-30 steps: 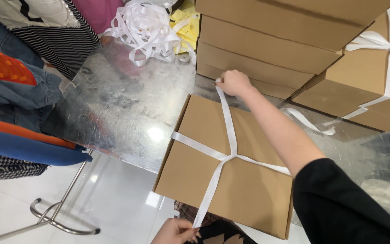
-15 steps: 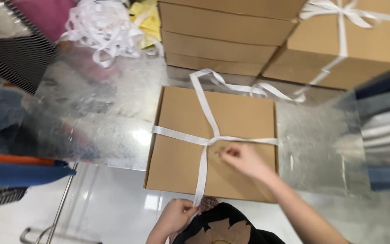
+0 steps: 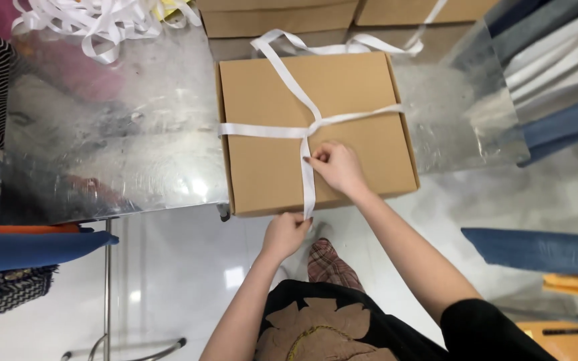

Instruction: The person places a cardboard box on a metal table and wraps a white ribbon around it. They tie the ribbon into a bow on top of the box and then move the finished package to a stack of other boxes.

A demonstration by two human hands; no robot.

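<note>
The flat brown cardboard box (image 3: 316,130) lies on the shiny metal table (image 3: 108,147), its near edge overhanging. The white fabric ribbon (image 3: 308,170) crossing it looks soft, light and likely slippery; grip it close to the crossing. The right hand (image 3: 336,167) pinches the ribbon on the lid; the left hand (image 3: 287,234) clamps its near end. Half a second ago, the right hand lay flatter, further right.

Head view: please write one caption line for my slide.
Two hands, left hand and right hand, hold white ribbon crossed over a cardboard box.
</note>
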